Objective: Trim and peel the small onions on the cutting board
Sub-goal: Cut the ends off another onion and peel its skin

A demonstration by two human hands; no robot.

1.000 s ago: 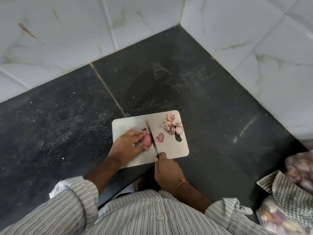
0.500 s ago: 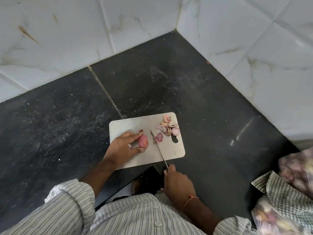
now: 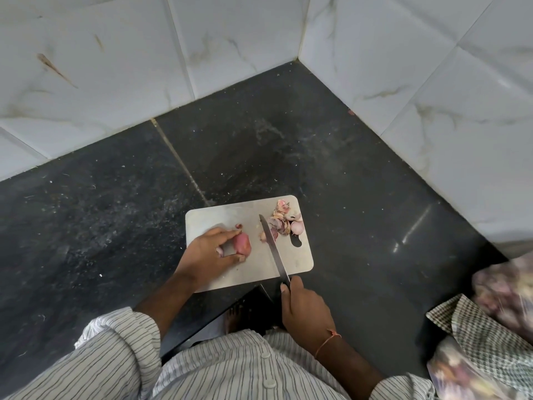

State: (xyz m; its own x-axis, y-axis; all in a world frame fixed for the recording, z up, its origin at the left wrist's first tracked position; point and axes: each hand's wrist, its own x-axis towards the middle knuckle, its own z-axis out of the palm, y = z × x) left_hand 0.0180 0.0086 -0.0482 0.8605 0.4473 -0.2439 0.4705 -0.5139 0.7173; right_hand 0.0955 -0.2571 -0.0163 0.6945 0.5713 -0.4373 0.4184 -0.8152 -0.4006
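— Grip noted from the head view? Small onion (image 3: 241,243) is pinched on the cutting board (image 3: 225,215) by the curled fingers of the left hand (image 3: 208,255).

— Right hand (image 3: 305,313)? Wrapped round the knife (image 3: 274,249) handle; blade is laid across the board, apart from the onion, its tip beside a heap of peels (image 3: 284,219) near the far right corner.

— Surroundings? Dark counter (image 3: 115,203), white tiled walls (image 3: 230,39), checked cloth (image 3: 478,336) at right.
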